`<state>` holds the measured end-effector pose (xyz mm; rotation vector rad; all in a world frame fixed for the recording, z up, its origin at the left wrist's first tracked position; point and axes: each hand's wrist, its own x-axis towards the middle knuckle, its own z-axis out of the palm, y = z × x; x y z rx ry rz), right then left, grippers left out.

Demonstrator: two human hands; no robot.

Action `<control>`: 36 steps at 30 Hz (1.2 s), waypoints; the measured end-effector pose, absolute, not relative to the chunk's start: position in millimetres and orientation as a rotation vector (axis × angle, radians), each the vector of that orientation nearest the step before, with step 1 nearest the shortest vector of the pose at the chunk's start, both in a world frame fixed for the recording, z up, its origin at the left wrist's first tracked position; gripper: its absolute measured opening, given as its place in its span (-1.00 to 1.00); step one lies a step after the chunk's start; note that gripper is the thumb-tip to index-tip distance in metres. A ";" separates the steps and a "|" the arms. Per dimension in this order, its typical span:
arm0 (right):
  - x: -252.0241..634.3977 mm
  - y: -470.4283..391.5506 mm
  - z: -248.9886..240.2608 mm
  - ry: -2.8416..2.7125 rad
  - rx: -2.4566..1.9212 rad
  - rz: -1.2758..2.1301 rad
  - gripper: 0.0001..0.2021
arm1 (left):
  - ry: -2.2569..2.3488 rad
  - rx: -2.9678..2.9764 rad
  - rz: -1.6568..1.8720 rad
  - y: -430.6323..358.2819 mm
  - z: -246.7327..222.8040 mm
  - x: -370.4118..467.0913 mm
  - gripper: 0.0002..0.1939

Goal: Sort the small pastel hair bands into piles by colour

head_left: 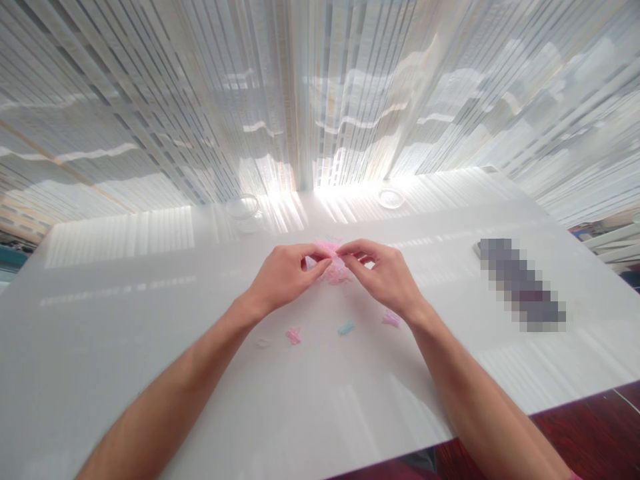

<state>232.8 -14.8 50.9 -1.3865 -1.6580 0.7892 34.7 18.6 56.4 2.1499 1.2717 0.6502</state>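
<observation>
My left hand (293, 273) reaches in over a loose pile of small, thin pink pieces (336, 272), its thumb and fingers closed in a pinch. My right hand (383, 270) pinches from the other side, and the fingertips of both hands nearly meet above the pile. Whatever lies between the fingertips is too small to make out. Nearer to me on the table are little separate heaps: a whitish one (263, 343), a pink one (293, 335), a light blue one (346, 327) and a purple one (391, 319) by my right wrist.
A white table (150, 300) stretches under both arms. Toward its far edge are two clear round containers or lids, one at left (243, 208) and one at right (391, 198). A blurred-out, phone-like object (520, 283) lies at right. Sheer striped curtains (300, 93) hang behind.
</observation>
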 end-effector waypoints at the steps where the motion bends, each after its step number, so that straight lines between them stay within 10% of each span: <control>1: 233.1 -14.4 51.0 -1.654 -1.393 0.785 -0.82 | 1.277 2.152 0.649 18.8 56.6 34.5 -0.79; 36: 240.2 -10.4 45.1 -1.653 -1.459 0.612 -0.64 | 1.309 2.117 0.659 20.5 58.6 32.1 -0.80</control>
